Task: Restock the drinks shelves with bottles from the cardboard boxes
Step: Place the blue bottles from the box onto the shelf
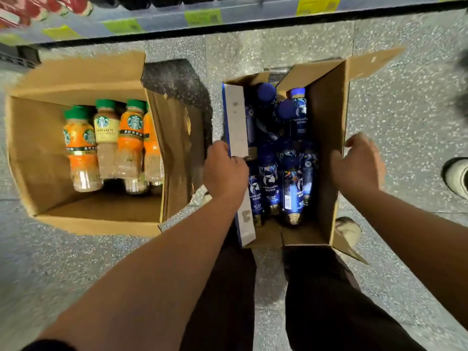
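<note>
Two open cardboard boxes stand on the floor below me. The right box (326, 138) holds several blue coffee bottles (291, 178) with blue caps. My left hand (225, 171) grips the left flap (238, 122) of that box. Over the box's right wall, my right hand (357, 165) hangs with fingers curled and apart, holding nothing I can see. The left box (30, 153) holds several orange and cream bottles (129, 140) with green caps, lying against its right side.
The drinks shelf edge (228, 19) with yellow-green price tags runs across the top, bottles above it at the left. Speckled grey floor lies all around. My dark trousers (316, 300) and shoes are below; another shoe (455, 176) shows at the right edge.
</note>
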`<state>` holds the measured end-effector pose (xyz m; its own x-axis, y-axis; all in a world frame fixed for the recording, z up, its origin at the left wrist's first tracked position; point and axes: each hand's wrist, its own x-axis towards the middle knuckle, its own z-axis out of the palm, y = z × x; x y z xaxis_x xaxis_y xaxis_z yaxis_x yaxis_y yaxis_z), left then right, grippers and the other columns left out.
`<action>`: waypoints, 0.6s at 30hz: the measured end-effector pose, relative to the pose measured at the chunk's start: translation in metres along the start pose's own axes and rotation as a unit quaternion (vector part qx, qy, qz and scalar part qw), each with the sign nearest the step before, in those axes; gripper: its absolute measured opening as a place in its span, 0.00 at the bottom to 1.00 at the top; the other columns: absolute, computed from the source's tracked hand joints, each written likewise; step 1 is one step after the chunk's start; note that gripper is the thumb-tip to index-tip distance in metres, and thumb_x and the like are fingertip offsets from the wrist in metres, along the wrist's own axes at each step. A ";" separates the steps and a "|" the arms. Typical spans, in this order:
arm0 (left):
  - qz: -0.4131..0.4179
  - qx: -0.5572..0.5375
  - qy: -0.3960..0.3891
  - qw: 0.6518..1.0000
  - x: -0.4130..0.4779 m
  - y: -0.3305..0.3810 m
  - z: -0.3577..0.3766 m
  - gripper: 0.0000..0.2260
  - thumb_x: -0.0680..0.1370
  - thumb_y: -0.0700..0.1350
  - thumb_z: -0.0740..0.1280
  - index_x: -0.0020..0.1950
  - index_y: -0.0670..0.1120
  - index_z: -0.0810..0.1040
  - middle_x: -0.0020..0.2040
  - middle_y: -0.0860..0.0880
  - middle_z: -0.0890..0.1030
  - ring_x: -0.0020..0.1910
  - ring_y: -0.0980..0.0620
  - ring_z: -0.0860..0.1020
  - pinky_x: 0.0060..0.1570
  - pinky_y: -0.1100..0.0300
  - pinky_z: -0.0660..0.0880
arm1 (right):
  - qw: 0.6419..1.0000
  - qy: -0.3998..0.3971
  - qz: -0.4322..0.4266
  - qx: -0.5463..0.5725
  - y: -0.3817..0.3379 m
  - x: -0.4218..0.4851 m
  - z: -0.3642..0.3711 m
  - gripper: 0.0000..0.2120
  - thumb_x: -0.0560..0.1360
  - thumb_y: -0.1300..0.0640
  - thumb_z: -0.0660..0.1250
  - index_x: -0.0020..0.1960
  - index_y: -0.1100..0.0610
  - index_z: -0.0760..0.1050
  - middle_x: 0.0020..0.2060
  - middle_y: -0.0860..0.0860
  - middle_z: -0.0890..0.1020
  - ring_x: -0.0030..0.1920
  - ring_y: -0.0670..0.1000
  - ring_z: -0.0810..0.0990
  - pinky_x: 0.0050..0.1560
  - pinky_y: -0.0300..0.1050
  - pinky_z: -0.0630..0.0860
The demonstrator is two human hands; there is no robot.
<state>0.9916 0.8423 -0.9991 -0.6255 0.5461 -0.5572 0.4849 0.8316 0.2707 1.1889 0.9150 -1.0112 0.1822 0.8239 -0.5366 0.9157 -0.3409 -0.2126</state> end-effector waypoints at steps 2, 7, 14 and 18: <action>0.109 -0.024 0.005 0.994 -0.026 0.010 0.006 0.05 0.77 0.42 0.64 0.53 0.46 0.73 0.51 0.49 0.75 0.49 0.49 0.74 0.44 0.54 0.71 | 0.995 -0.009 -0.102 0.020 -0.010 -0.014 0.000 0.07 0.76 0.57 0.63 0.51 0.58 0.71 0.50 0.58 0.75 0.50 0.60 0.76 0.44 0.47 0.65; 0.195 0.043 -0.138 0.970 -0.019 0.025 0.060 0.12 0.78 0.43 0.62 0.61 0.43 0.73 0.58 0.44 0.73 0.57 0.43 0.73 0.52 0.48 0.72 | 0.957 -0.141 -0.240 -0.076 -0.018 -0.007 0.043 0.12 0.77 0.56 0.63 0.57 0.61 0.70 0.55 0.59 0.73 0.51 0.63 0.76 0.42 0.48 0.66; 0.118 0.127 -0.244 0.954 0.048 0.014 0.103 0.21 0.80 0.48 0.63 0.69 0.40 0.66 0.64 0.37 0.70 0.62 0.38 0.72 0.58 0.49 0.70 | 0.932 -0.226 -0.251 -0.128 -0.008 0.039 0.087 0.20 0.74 0.49 0.67 0.61 0.59 0.74 0.57 0.58 0.77 0.57 0.60 0.76 0.53 0.47 0.72; 0.121 0.149 -0.259 0.947 0.047 0.018 0.103 0.21 0.80 0.48 0.64 0.69 0.39 0.67 0.65 0.37 0.69 0.62 0.38 0.72 0.58 0.51 0.70 | 0.916 -0.293 -0.226 -0.153 -0.015 0.046 0.085 0.22 0.71 0.48 0.71 0.60 0.58 0.74 0.56 0.57 0.78 0.55 0.58 0.77 0.48 0.45 0.73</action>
<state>1.0339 0.8719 -1.1010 -0.1276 0.5303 -0.8382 0.7753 0.5804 0.2491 1.1528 0.9198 -1.1023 -0.3822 0.4338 -0.8159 0.9240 0.1916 -0.3310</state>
